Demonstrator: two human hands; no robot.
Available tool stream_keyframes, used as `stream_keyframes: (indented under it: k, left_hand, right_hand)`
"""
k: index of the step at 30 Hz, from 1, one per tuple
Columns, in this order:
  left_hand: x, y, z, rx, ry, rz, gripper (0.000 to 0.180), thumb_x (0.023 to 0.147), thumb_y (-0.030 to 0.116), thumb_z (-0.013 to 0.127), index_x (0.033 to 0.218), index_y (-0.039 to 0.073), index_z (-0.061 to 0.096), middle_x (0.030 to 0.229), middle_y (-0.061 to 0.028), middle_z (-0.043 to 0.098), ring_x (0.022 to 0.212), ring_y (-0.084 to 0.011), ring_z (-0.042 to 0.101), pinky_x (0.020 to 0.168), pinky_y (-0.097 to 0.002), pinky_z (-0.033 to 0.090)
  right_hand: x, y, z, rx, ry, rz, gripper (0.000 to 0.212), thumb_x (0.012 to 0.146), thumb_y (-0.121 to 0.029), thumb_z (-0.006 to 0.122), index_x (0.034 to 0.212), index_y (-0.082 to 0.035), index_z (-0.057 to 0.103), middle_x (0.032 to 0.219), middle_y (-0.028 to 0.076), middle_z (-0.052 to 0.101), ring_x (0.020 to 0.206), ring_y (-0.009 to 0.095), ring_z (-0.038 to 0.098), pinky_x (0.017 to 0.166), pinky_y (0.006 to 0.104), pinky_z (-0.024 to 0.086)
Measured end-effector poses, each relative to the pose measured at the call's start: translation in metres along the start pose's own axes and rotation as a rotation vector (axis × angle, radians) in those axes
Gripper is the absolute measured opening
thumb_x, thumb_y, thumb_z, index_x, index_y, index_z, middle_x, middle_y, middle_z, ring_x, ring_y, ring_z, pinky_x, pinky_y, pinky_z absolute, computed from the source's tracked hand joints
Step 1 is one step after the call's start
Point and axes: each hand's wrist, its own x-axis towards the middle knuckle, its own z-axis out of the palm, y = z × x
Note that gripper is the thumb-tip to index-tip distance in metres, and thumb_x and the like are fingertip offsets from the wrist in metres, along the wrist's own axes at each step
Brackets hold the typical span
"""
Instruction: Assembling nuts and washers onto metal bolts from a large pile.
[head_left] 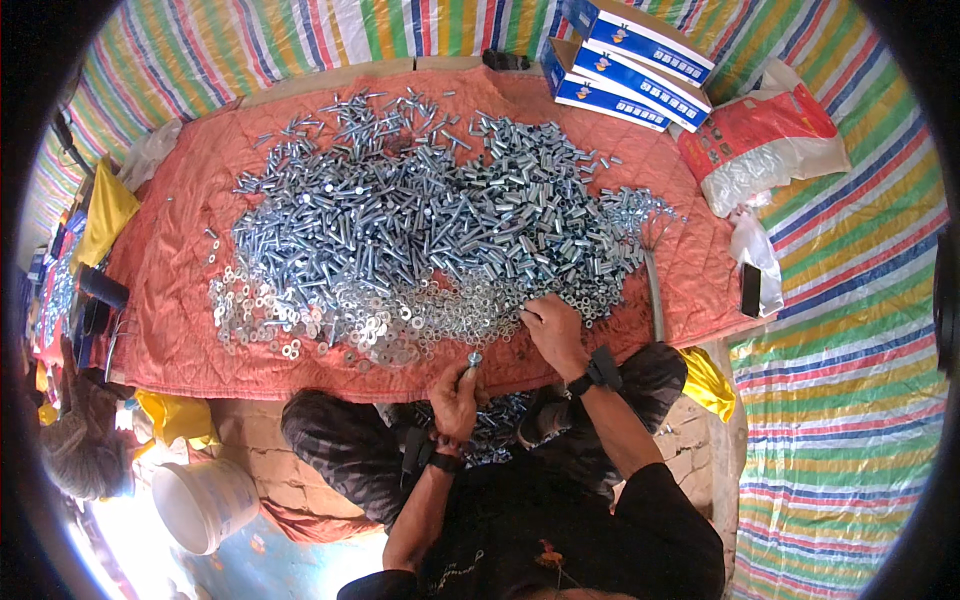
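Near the front edge of the red cloth, my left hand (455, 403) is closed on a small metal bolt (474, 358), whose shiny tip stands up above the thumb. To its right, my right hand (553, 330) rests at the front of the heap, fingertips pinched together beside the small ring washers (470, 307). Whatever sits between those fingertips is too small to make out. Flat washers (385, 345) lie loose to the left of the rings. Behind them spreads a big heap of long bolts (350, 215), with short metal sleeves (525, 180) on its right.
A quilted red cloth (175, 310) covers the table. Blue and white cartons (630, 75) are stacked at the back right, near a red and clear plastic bag (765, 145). A dark phone (750, 290) lies at the right edge. A white bucket (203, 505) stands lower left; a person (85, 440) sits beyond.
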Motion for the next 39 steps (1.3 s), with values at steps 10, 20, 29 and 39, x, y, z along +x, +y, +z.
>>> stream_keyframes:
  k: [10, 20, 29, 39]
  left_hand:
    - [0.001, -0.002, -0.001, -0.001, -0.044, 0.030, 0.012, 0.091, 0.004, 0.053, 0.098, 0.000, 0.061, 0.068, -0.0014, 0.059, 0.055, -0.0082, 0.057, 0.049, -0.0238, 0.047]
    - [-0.005, 0.003, -0.010, 0.059, -0.101, -0.007, 0.013, 0.087, 0.000, 0.055, 0.098, -0.002, 0.063, 0.071, -0.0036, 0.061, 0.057, -0.0090, 0.057, 0.051, -0.0246, 0.047]
    - [-0.007, 0.025, -0.004, 0.353, -0.003, 0.191, 0.014, 0.083, -0.001, 0.059, 0.096, -0.003, 0.064, 0.069, -0.0088, 0.061, 0.058, -0.0126, 0.059, 0.053, -0.0278, 0.047]
    - [-0.004, 0.032, 0.000, 0.364, 0.061, 0.202, 0.014, 0.082, -0.004, 0.058, 0.095, -0.002, 0.064, 0.070, -0.0072, 0.062, 0.060, -0.0125, 0.060, 0.054, -0.0274, 0.048]
  right_hand:
    - [-0.012, -0.085, -0.039, 0.363, -0.232, -0.044, 0.013, 0.078, -0.007, 0.068, 0.088, 0.000, 0.065, 0.083, 0.012, 0.065, 0.075, 0.025, 0.065, 0.064, 0.0313, 0.051]
    - [-0.014, -0.081, -0.042, 0.527, -0.328, -0.222, 0.013, 0.082, -0.006, 0.062, 0.094, -0.001, 0.061, 0.093, 0.015, 0.063, 0.085, 0.034, 0.061, 0.073, 0.0387, 0.050]
    - [-0.018, -0.097, -0.043, 0.411, -0.200, -0.134, 0.015, 0.082, -0.013, 0.067, 0.089, -0.001, 0.062, 0.083, 0.014, 0.062, 0.071, 0.030, 0.060, 0.061, 0.0366, 0.048]
    - [-0.031, -0.106, -0.050, 0.785, -0.138, 0.256, 0.035, 0.096, -0.029, 0.051, 0.088, 0.003, 0.061, 0.064, 0.004, 0.052, 0.055, 0.016, 0.048, 0.052, 0.0327, 0.041]
